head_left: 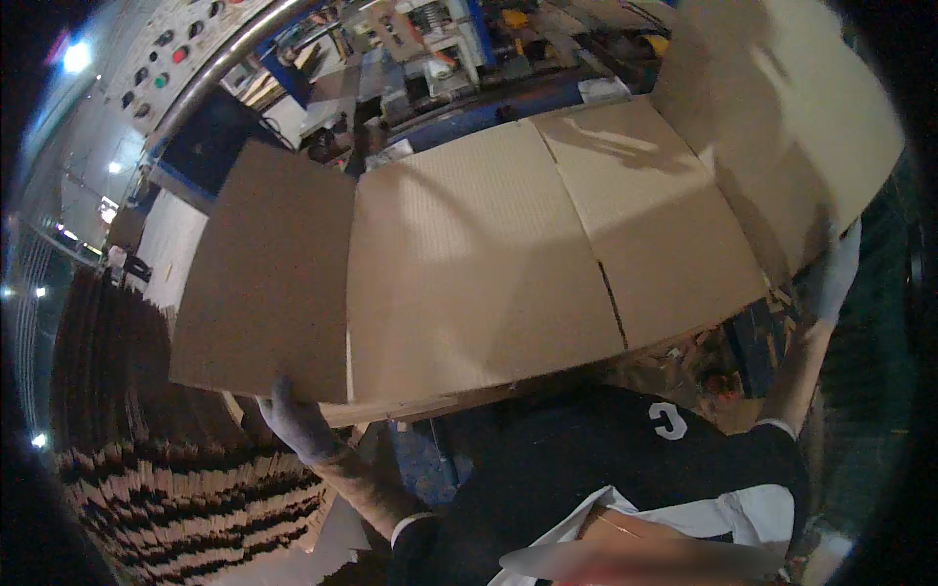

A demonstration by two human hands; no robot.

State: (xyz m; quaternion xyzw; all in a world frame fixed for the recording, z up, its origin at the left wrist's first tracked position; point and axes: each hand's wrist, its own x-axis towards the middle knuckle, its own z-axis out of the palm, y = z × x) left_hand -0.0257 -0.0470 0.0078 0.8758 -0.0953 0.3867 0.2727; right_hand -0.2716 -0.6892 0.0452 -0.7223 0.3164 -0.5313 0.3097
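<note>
Brown cardboard stands in a stack point(186, 498) near your left hand point(295, 422), which grips the near edge of the left flap point(264, 283). The creased sheet point(469, 273) spans the middle, between machine point(420, 63) and shirt point(586, 439), with little room nearside. Scraps point(671, 367) lie below; your right hand point(840, 273) holds the right panel point(791, 127) by its outer edge.

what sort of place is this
Probably a cardboard-box factory or workshop: there's a large creased cardboard sheet, a tall stack of cardboard at lower left, and a push-button control panel at upper left.
</note>
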